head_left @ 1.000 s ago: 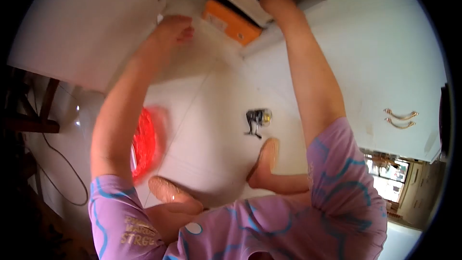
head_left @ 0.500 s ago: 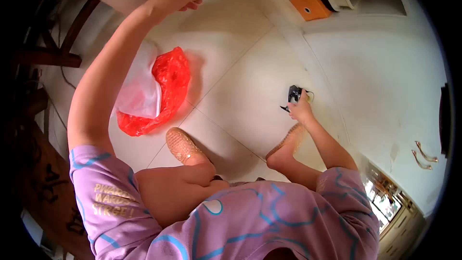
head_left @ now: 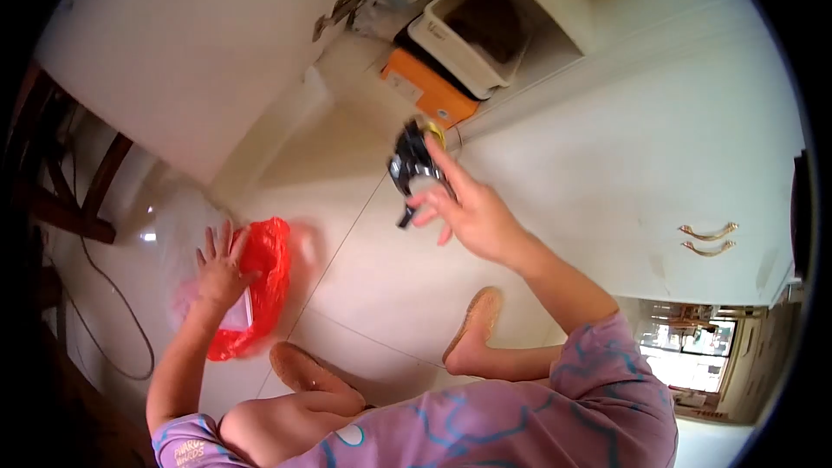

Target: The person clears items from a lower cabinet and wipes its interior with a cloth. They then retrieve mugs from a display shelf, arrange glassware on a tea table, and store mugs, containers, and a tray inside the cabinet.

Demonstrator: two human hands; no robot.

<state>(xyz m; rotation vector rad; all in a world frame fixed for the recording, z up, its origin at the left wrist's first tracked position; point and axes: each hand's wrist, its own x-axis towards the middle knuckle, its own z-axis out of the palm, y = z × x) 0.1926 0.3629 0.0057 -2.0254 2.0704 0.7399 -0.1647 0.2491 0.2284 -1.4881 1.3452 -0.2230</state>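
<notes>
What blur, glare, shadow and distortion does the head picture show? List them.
Head view: black rounded corners suggest fisheye distortion; reel and right hand look slightly blurred; window at lower right is blown out; soft reddish shadow beside the red bag.

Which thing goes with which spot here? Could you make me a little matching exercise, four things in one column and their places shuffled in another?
Things:
1. black reel
2. orange box
3. red plastic bag
4. two curved metal handles

Places:
A. on the pale cabinet front
B. on the floor, next to the spread fingers of the left hand
C. up off the floor, in the right hand
D. right beside the cream bin

Right pairs: 1-C; 2-D; 3-B; 4-A
</notes>
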